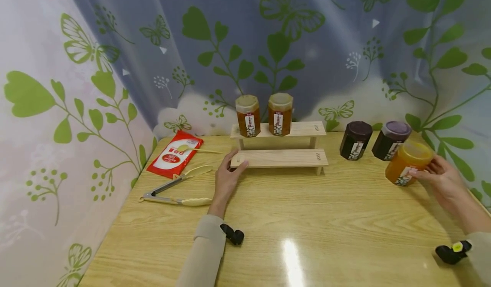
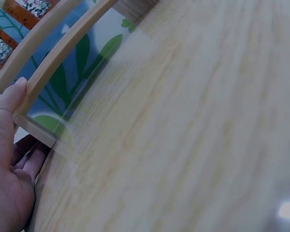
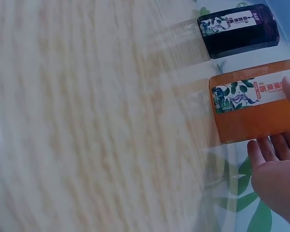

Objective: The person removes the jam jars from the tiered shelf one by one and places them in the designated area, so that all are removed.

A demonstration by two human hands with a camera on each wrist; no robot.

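Observation:
My left hand [image 1: 227,177] grips the left end of the lower board of a two-step wooden rack [image 1: 280,158]. In the left wrist view the thumb lies along the board's edge, with the other fingers partly hidden beneath. Two amber jars [image 1: 247,116] with labels stand on the rack's upper step. At the right, my right hand [image 1: 445,180] holds an orange jar [image 1: 407,163] with a yellow lid. Its thumb presses on the label [image 3: 266,91] while the fingers reach round the far side. Two dark jars [image 1: 356,140] stand just behind and left of that orange one.
A red and white packet [image 1: 175,154] lies at the left, a light-coloured utensil [image 1: 199,150] across it. Spread metal tongs [image 1: 161,193] with cream tips lie in front of it. Patterned curtain [image 1: 215,65] hangs along the table's back and left edges.

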